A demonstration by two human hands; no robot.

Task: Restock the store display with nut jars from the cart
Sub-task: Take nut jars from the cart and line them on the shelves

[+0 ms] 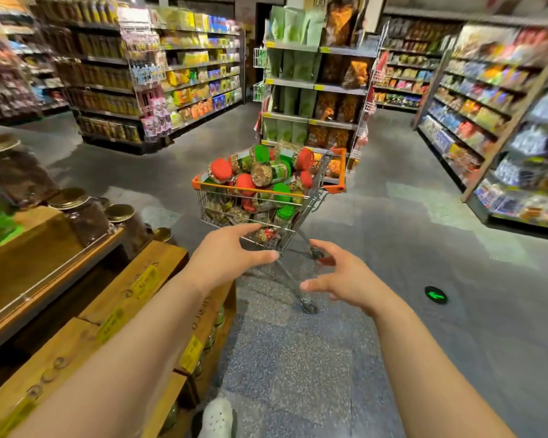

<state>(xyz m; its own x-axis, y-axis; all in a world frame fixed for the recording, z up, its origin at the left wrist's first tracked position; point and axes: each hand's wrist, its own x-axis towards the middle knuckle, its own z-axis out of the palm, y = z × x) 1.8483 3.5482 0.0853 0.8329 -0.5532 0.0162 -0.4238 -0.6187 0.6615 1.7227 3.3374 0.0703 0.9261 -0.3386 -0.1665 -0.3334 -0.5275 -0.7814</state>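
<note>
Head view: my left hand [227, 254] and right hand [345, 276], fingers spread and empty, reach mid-frame toward the wire cart [260, 207] heaped with red- and green-lidded nut jars [263, 175].

Not much is legible here, it's all pretty blurry. The only number I can make out is "100" on the yellow sign [317, 1] topping the end shelf behind the cart. There's also a green arrow floor sticker [436, 294]. The yellow price tags [145, 282] on the wooden display are too smeared to read.
</note>
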